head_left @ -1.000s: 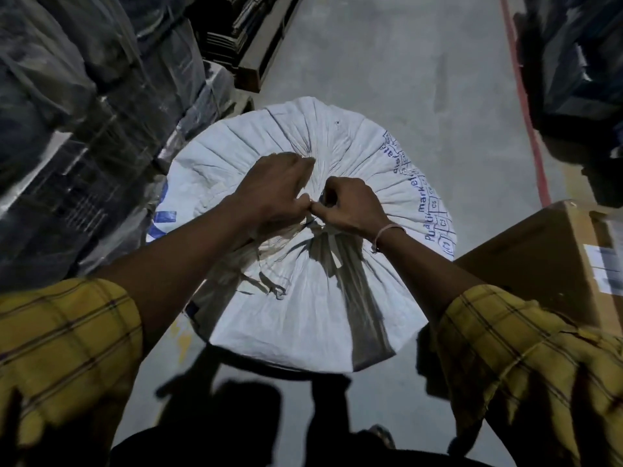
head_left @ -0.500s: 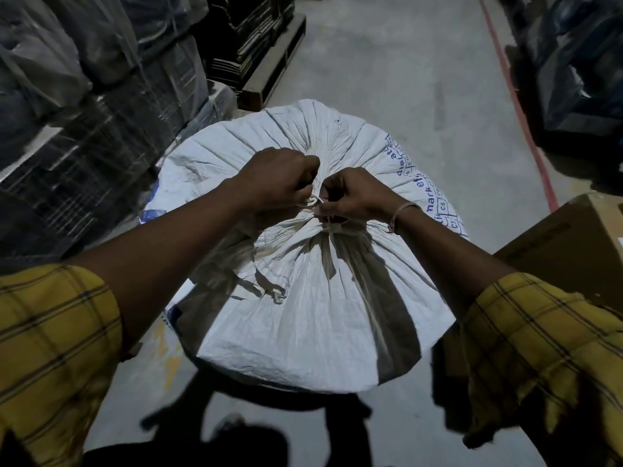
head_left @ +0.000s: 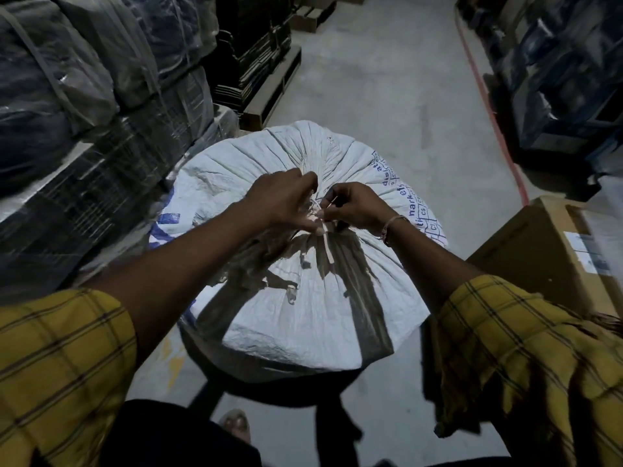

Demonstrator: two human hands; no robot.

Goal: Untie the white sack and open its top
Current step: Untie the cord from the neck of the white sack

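A big white woven sack (head_left: 303, 318) with blue print stands on the concrete floor in front of me, its top gathered into pleats and tied with a pale cord (head_left: 326, 241). A loose end of the cord hangs down the near side. My left hand (head_left: 283, 200) pinches the knot from the left. My right hand (head_left: 357, 207), with a thin bracelet on the wrist, pinches the cord strands from the right. The fingertips of both hands meet at the knot and hide it.
Plastic-wrapped bundles (head_left: 84, 106) are stacked high on the left, close to the sack. A cardboard box (head_left: 553, 254) stands at the right. Dark stacked goods on pallets (head_left: 266, 62) lie further back. A red line (head_left: 488, 106) runs along the floor beside more wrapped stock (head_left: 566, 69).
My fingers have shifted on the knot and a strand of cord now stands up between my hands. The view has tilted up, showing more of the aisle.
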